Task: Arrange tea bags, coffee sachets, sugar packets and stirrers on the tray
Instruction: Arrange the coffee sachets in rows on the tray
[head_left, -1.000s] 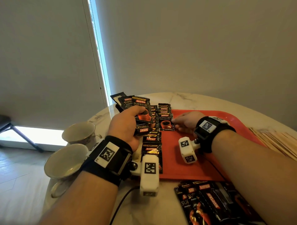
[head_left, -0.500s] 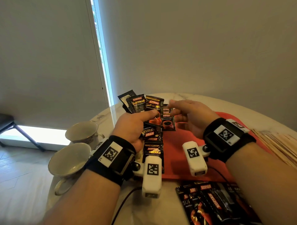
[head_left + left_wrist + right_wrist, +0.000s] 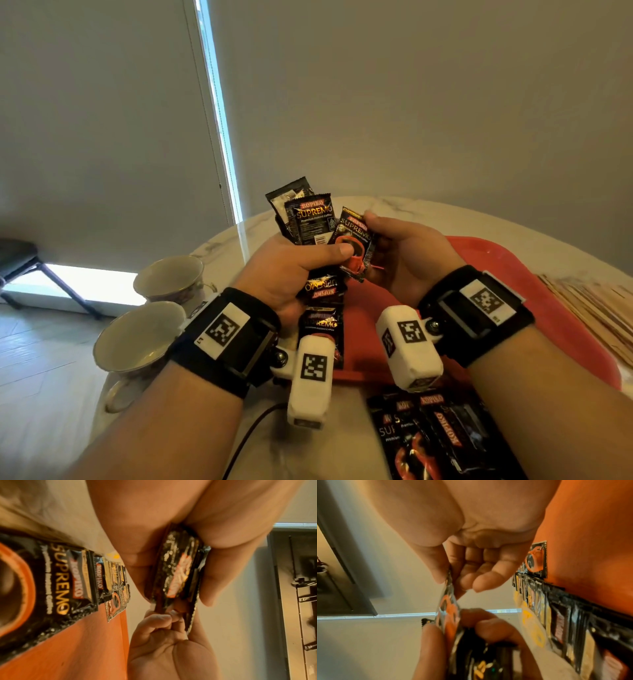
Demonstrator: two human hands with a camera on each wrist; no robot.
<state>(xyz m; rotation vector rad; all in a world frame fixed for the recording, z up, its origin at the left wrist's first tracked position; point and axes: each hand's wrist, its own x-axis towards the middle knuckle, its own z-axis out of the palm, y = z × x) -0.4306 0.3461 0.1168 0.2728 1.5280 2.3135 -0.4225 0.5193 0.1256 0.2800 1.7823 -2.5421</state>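
My left hand grips a fanned bunch of black coffee sachets above the red tray. My right hand pinches the nearest sachet of that bunch between thumb and fingers, seen edge-on in the right wrist view as the sachet. A row of overlapping sachets lies along the tray's left edge. In the left wrist view the held bunch sits between thumb and fingers, with the right hand's fingertips at its end.
Two empty cups stand at the table's left edge. More coffee sachets lie on the table in front of the tray. A pile of wooden stirrers lies right of the tray. The round marble table ends close behind.
My right hand left the sachet row on the tray, rose to the bunch and took hold of one sachet. My left hand lifted the bunch higher.
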